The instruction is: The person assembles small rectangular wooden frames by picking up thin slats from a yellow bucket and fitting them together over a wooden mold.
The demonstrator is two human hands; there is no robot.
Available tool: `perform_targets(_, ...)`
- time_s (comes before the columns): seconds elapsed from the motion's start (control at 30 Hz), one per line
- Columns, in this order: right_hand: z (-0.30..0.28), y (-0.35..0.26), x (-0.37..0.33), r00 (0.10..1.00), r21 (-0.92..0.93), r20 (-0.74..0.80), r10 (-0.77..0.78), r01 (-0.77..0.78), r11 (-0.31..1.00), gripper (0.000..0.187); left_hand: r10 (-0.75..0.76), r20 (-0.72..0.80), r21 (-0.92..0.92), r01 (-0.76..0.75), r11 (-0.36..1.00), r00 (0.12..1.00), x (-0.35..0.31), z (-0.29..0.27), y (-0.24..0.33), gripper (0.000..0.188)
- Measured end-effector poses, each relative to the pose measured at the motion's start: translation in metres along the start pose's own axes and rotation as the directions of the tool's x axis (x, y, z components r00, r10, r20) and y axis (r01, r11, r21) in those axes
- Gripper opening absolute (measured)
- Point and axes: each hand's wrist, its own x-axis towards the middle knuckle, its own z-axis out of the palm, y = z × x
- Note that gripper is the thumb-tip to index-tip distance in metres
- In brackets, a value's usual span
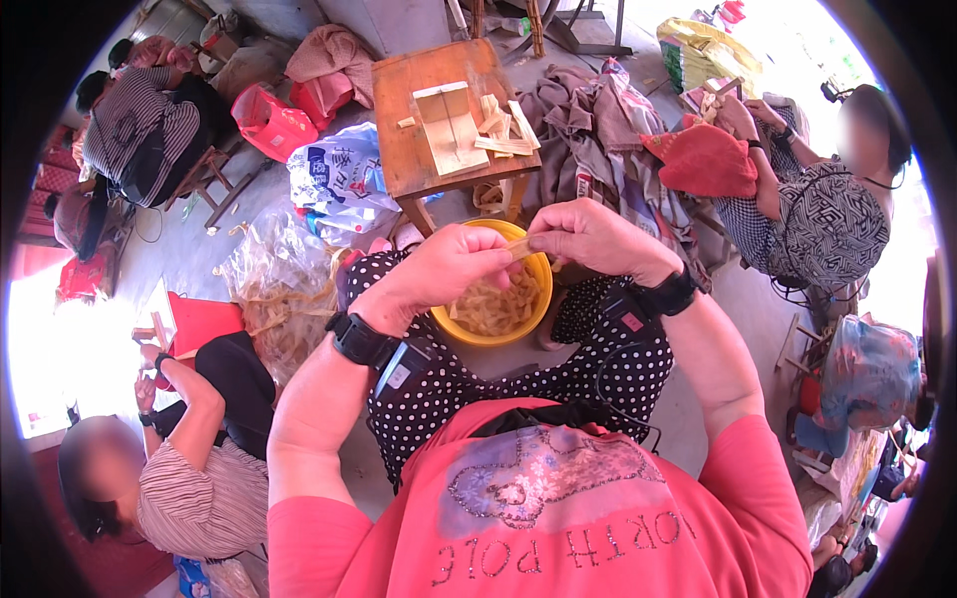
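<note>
My left hand (449, 264) and my right hand (596, 237) meet in front of me, fingers pinched on the two ends of a short tan flat strip (518, 249). Its material is hard to make out. Right under my hands is a yellow bucket (547, 287), holding many loose pale tan strips (490, 313). Beyond it stands a small wooden table (397, 82). A light board (437, 125) with a thin dark line down its middle lies on that table, beside several folded tan strips (506, 146).
Clear plastic bags (274, 261) and a white-blue bag (344, 174) lie to the left, near a red basket (264, 122). Brown cloth (573, 120) is heaped right of the table. People sit working on both sides, one on the right beside a red cloth (706, 161).
</note>
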Motion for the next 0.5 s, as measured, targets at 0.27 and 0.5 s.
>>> perform_targets(0.27, 0.074, 0.075, 0.045, 0.914, 0.762, 0.155, 0.375, -0.352, 0.544, 0.045, -0.02, -0.261, -0.81, -0.208, 0.548, 0.965, 0.009, 0.002, -0.04, 0.035)
perform_targets(0.5, 0.098, 0.126, 0.085, 0.849, 0.849, 0.528, -0.031, -0.527, 0.017, 0.039, 0.51, -0.409, 0.439, -0.327, 0.837, 0.756, 0.026, -0.003, -0.068, 0.029)
